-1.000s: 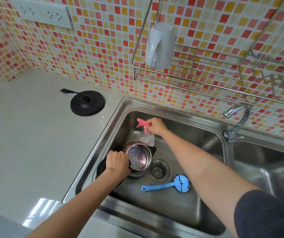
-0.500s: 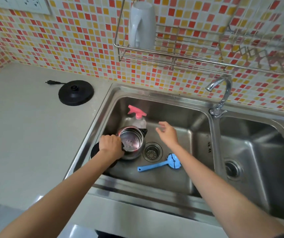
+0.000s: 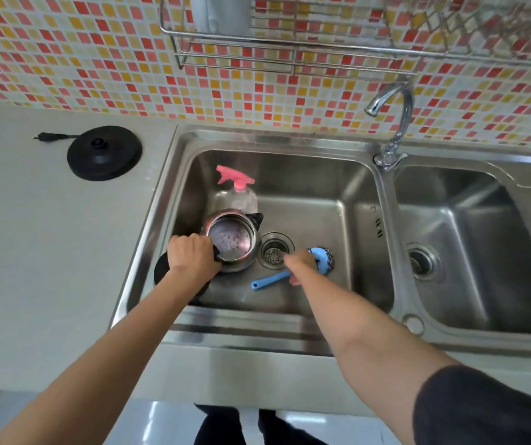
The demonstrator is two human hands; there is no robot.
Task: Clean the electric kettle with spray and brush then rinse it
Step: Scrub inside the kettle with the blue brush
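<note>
The steel electric kettle point(image 3: 230, 242) stands upright in the left sink basin point(image 3: 305, 187), lid flipped open toward me, its inside speckled. My left hand point(image 3: 191, 256) grips its black handle. A clear spray bottle point(image 3: 240, 191) with a pink trigger stands just behind the kettle, with no hand on it. The blue brush point(image 3: 323, 260) lies on the basin floor right of the drain point(image 3: 275, 252). My right hand point(image 3: 301, 264) is down on the brush's neck, fingers above and thumb below the handle; the hand is blurred.
The black kettle base point(image 3: 105, 152) with its cord sits on the counter to the left. A faucet point(image 3: 392, 123) rises between the left basin and the right basin point(image 3: 482, 252). A wire rack point(image 3: 289, 49) hangs on the tiled wall above.
My right hand let go of the spray bottle, which now stands behind the kettle, and dropped to the brush. My left hand stayed on the kettle handle. The view tilted downward.
</note>
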